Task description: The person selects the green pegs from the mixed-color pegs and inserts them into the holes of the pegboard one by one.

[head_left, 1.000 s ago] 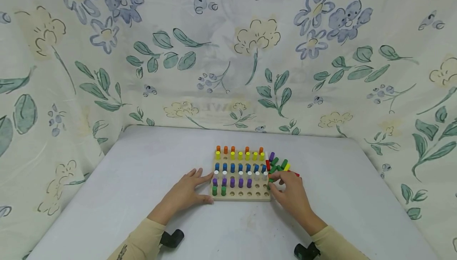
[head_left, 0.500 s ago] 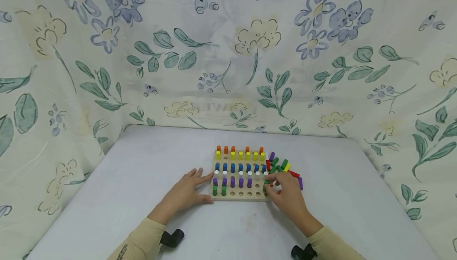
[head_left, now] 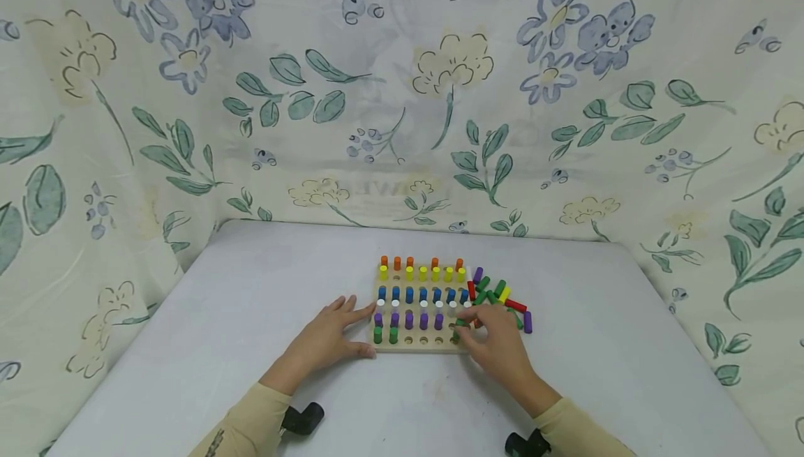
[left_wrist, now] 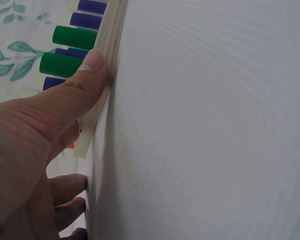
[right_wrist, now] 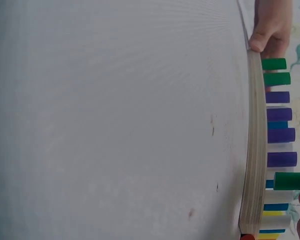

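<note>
Right of the spread left hand [head_left: 328, 337], bracing a pegboard [head_left: 421, 349]; pinching a green peg [right_wrist: 290, 181] in right hand [head_left: 502, 342], probably mid-slotting, just needs lining up.

Floral-print cloth [head_left: 396, 115] with blue and cream flowers and green leaves hangs around 3 sides of a white table [head_left: 264, 289] marked by brown smudges [right_wrist: 191, 213].

The pegboard [right_wrist: 253, 150] is pale, matt wood with a plywood-like edge. The green pegs [left_wrist: 72, 37] look smooth, faintly satin. The surface [head_left: 283, 268] appears finely textured and matt, like cloth; the floral backdrop [head_left: 389, 45] resembles creased fabric.
</note>
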Demonstrator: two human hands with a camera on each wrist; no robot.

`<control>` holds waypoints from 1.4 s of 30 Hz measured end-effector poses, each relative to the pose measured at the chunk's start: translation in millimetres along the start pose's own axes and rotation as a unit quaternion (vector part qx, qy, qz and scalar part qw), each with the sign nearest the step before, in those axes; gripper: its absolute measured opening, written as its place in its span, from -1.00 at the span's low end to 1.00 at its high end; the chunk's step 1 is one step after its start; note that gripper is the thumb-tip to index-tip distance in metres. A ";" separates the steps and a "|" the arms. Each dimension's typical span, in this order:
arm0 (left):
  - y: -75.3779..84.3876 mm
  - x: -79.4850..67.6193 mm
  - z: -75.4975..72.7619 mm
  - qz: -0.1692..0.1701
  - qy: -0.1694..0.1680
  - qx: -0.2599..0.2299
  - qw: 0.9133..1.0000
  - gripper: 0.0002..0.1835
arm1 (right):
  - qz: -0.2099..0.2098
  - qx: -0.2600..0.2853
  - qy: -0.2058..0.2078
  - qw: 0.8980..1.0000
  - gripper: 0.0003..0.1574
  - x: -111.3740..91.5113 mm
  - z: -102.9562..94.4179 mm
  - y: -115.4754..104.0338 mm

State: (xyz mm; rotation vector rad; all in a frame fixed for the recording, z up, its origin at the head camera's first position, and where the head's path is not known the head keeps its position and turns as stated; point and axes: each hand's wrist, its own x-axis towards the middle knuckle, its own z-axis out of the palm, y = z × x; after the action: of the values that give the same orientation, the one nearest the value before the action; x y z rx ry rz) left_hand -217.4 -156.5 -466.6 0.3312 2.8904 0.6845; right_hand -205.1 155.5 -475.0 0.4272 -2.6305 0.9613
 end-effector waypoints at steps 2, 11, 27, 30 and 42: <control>0.1 -0.2 -0.1 0.001 0.000 -0.001 1.000 -0.02 | 0.002 0.000 -0.003 1.000 -0.76 0.5 0.9 -1.8; -1.0 -0.1 0.6 0.003 0.001 -0.001 1.000 -0.02 | 0.005 0.016 -0.006 1.000 -0.77 2.0 2.7 -8.4; 0.4 -1.5 -0.8 -0.001 0.001 -0.008 1.000 -0.02 | -0.026 0.017 -0.011 0.999 -0.77 3.4 12.4 -16.0; 0.4 -1.6 -0.5 -0.001 0.000 -0.007 1.000 -0.02 | -0.023 0.019 -0.016 0.999 -0.79 3.2 13.6 -17.5; 0.6 -1.9 -0.2 -0.004 0.000 -0.003 1.000 -0.03 | -0.025 0.029 -0.032 0.999 -0.77 4.5 18.9 -23.8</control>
State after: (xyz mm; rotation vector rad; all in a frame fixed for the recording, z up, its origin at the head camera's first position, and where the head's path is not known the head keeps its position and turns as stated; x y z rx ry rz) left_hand -215.4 -156.5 -466.0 0.3177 2.8872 0.6931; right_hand -203.7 124.8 -473.5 0.5428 -2.6405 1.0275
